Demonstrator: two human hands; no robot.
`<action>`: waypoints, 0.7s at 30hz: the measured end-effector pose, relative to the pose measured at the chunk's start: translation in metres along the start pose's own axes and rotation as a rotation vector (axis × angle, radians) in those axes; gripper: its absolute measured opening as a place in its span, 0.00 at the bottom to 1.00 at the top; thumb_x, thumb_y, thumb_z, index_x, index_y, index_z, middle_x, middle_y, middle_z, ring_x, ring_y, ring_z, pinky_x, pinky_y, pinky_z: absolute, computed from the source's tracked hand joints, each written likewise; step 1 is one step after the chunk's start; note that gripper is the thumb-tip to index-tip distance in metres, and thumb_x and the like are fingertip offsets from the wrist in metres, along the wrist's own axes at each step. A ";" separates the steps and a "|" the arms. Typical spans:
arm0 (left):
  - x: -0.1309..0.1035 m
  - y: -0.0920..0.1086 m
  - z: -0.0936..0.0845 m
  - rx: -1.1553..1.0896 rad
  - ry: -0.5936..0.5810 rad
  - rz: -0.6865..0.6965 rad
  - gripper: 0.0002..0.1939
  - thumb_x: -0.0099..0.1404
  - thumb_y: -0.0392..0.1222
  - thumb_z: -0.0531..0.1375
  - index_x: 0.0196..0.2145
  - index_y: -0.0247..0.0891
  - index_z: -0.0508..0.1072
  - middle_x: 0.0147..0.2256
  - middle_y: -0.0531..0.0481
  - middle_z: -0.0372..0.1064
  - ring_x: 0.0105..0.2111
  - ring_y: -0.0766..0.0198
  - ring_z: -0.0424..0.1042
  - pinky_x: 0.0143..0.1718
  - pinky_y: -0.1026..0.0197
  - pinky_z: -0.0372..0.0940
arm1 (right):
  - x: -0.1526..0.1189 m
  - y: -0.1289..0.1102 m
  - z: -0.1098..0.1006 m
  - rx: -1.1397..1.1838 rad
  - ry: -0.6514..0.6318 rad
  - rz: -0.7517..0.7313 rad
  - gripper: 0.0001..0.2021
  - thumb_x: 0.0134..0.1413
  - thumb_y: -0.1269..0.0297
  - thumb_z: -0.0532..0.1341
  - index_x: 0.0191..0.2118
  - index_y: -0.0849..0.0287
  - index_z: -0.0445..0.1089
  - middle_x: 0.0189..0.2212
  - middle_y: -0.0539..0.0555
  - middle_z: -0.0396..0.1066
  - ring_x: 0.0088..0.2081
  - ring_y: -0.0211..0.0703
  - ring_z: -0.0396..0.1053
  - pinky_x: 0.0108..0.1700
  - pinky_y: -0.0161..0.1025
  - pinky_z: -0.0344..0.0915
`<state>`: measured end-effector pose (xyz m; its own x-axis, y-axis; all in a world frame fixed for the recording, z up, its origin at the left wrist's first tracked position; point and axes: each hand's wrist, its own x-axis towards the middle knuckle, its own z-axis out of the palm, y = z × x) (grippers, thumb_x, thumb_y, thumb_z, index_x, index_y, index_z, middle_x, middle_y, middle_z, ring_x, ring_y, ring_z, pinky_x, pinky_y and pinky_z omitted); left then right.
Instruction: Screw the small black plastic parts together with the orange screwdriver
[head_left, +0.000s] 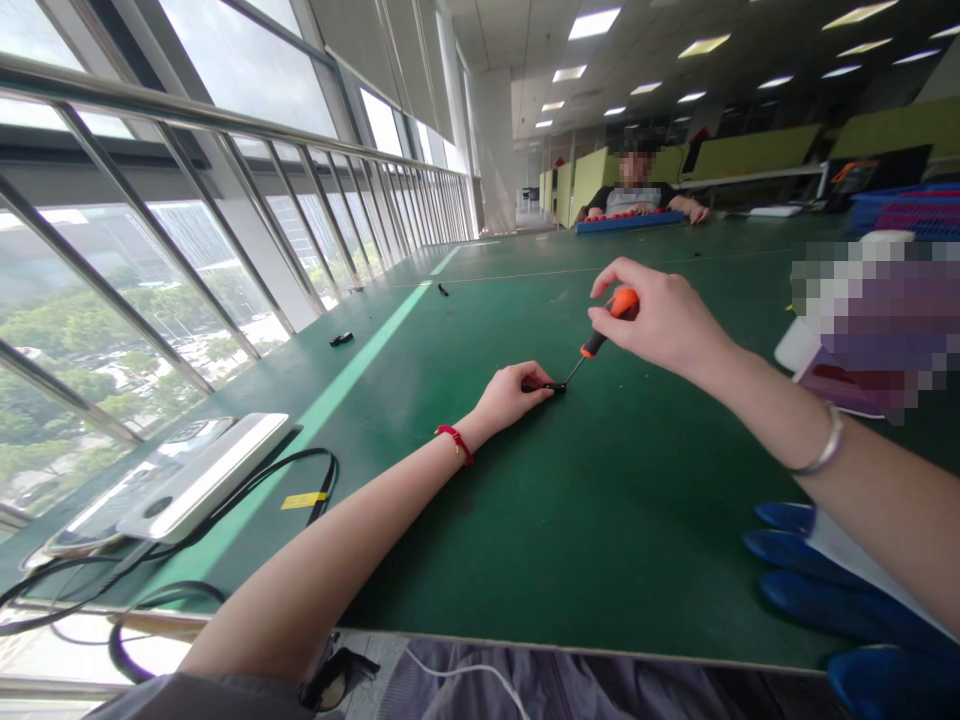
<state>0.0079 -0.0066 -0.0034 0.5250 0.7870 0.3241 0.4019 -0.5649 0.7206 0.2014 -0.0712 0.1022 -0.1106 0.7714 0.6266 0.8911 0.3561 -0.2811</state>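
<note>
I am seeing the left hand pinching a small black part crosswise, inward from the desk's near edge; the right hand is gripping a screwdriver slanting down-left, its tip apparently meeting the part's right end.

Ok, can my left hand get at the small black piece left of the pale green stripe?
Probably not right now: your left hand has its grip on a black part. Otherwise, only tabletop and stripe seem to lie between it and the small black piece.
</note>
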 end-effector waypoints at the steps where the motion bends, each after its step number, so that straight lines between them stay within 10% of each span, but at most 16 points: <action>1: 0.000 0.000 0.000 0.004 0.000 0.000 0.06 0.58 0.40 0.62 0.32 0.34 0.73 0.34 0.46 0.75 0.36 0.61 0.73 0.39 0.60 0.67 | 0.000 0.000 0.000 -0.010 0.000 0.002 0.11 0.47 0.61 0.59 0.39 0.55 0.67 0.18 0.48 0.64 0.21 0.42 0.60 0.26 0.37 0.52; 8: 0.000 -0.001 0.000 0.012 0.002 0.005 0.06 0.58 0.40 0.62 0.31 0.34 0.73 0.34 0.47 0.75 0.36 0.61 0.73 0.39 0.61 0.67 | 0.001 0.001 -0.001 -0.013 -0.007 0.004 0.12 0.54 0.54 0.54 0.27 0.55 0.66 0.20 0.51 0.66 0.23 0.42 0.61 0.26 0.37 0.52; 21: 0.000 0.001 0.000 0.009 -0.001 -0.003 0.06 0.58 0.39 0.62 0.32 0.34 0.73 0.34 0.47 0.75 0.36 0.62 0.73 0.39 0.61 0.67 | 0.001 0.002 0.000 0.046 -0.012 0.002 0.10 0.48 0.61 0.59 0.38 0.55 0.69 0.22 0.50 0.67 0.23 0.41 0.62 0.26 0.36 0.53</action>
<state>0.0079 -0.0075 -0.0026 0.5247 0.7882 0.3215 0.4103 -0.5651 0.7157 0.2028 -0.0699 0.1020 -0.1148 0.7783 0.6174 0.8702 0.3785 -0.3154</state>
